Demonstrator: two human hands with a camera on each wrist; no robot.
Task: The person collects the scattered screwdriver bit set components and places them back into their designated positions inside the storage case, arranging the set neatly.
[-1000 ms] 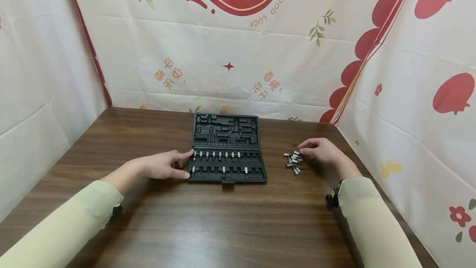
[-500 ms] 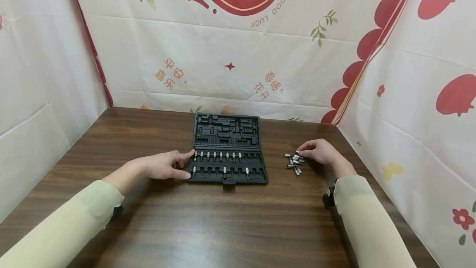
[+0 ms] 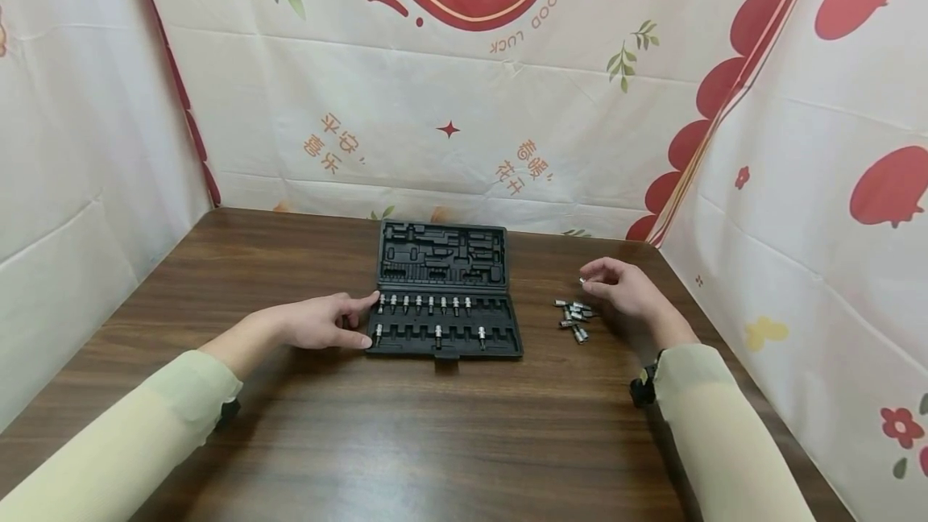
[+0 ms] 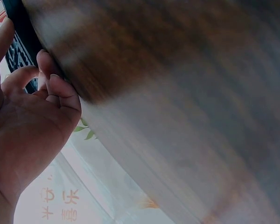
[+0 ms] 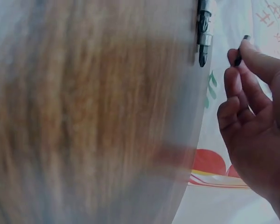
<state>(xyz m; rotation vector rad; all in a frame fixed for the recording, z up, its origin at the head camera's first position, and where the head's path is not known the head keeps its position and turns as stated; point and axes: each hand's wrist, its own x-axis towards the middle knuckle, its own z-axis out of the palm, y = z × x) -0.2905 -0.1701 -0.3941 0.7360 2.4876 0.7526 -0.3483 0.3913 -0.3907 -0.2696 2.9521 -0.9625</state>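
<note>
An open black plastic socket case (image 3: pixel 515 337) lies on the table. Silver bit sockets (image 3: pixel 431 304) fill part of its back row, and 3 more stand spaced along the front row. My left hand (image 3: pixel 315 322) touches the case's left side with straight index finger and thumb; its other fingers are curled. To the right of the case, my right hand (image 3: pixel 623 290) pinches a small bit socket (image 5: pixel 238 57) between thumb and index finger, mostly hidden by the fingertips. Just below that hand lies a loose pile of bit sockets (image 3: pixel 574 314).
The case lid (image 3: pixel 442 252), moulded with recesses, leans back behind the tray. A brown wooden table (image 3: pixel 435 441) carries everything. Printed white cloth (image 3: pixel 449 87) hangs at the back and on both sides.
My right hand has picked a bit socket from the pile and risen slightly away from it. The left hand and the case have stayed in place.
</note>
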